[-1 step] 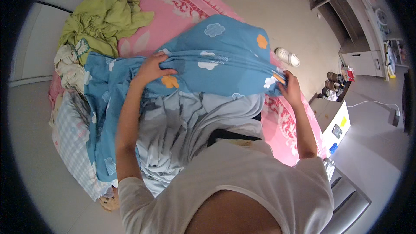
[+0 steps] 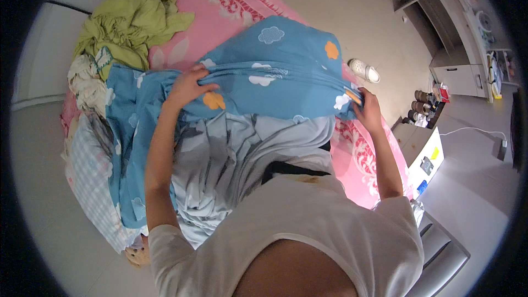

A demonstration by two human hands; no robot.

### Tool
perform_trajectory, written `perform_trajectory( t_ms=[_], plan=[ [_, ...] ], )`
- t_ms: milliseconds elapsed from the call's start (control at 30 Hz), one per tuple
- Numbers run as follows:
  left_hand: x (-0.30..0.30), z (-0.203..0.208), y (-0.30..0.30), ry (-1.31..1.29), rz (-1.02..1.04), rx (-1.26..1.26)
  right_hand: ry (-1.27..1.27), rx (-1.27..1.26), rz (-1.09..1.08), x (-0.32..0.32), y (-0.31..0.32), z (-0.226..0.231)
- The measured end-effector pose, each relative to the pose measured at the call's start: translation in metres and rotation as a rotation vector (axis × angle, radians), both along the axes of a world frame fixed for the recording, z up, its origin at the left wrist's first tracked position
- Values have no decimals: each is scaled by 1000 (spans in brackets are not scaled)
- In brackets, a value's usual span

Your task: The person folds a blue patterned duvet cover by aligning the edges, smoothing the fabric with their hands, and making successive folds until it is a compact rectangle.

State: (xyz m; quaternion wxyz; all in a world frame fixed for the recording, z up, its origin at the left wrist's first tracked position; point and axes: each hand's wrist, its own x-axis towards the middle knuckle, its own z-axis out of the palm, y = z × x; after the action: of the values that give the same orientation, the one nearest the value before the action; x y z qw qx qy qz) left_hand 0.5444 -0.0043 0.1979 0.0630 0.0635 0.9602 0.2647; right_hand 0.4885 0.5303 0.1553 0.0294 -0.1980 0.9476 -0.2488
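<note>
A blue quilt cover (image 2: pixel 286 91) printed with white clouds and orange shapes lies spread across the bed in front of me. My left hand (image 2: pixel 190 85) is on its left-centre part, thumb apart from the fingers, with a fold of the cloth between them. At the quilt cover's right end, my right hand (image 2: pixel 367 107) has its fingers closed on the edge. Creases run through the cloth from one hand to the other. Rumpled pale grey fabric (image 2: pixel 214 159) shows below the blue side, close to my body.
A pink patterned bed sheet (image 2: pixel 363 154) lies underneath. Crumpled green cloth (image 2: pixel 132 22) and a checked pillow (image 2: pixel 96 170) are at the left, with part of a plush toy (image 2: pixel 137 256) below. A pale clog (image 2: pixel 364 70) rests on the floor beyond the bed. A grey chair (image 2: pixel 445 253) stands lower right.
The quilt cover and my left hand sit very slightly further left and higher. Both hands keep the same hold.
</note>
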Motion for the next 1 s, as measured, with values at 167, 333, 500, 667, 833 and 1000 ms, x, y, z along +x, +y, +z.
perform_trajectory(
  t_ms=[167,333,500,667,833,1000],
  plan=[
    [23,30,6,427,175,-73,71,164,208,6,0,-7],
    [38,55,30,218,191,-31,32,245,100,21,-1,-32],
    [58,46,-4,351,7,-447,473,170,22,-36,12,0],
    [68,143,20,771,353,-503,982,-252,-259,-77,-2,121],
    [128,135,96,521,-127,-288,504,-1489,-654,-89,11,30],
    [161,29,143,95,-428,-296,-839,-2196,357,-25,74,-162]
  ],
)
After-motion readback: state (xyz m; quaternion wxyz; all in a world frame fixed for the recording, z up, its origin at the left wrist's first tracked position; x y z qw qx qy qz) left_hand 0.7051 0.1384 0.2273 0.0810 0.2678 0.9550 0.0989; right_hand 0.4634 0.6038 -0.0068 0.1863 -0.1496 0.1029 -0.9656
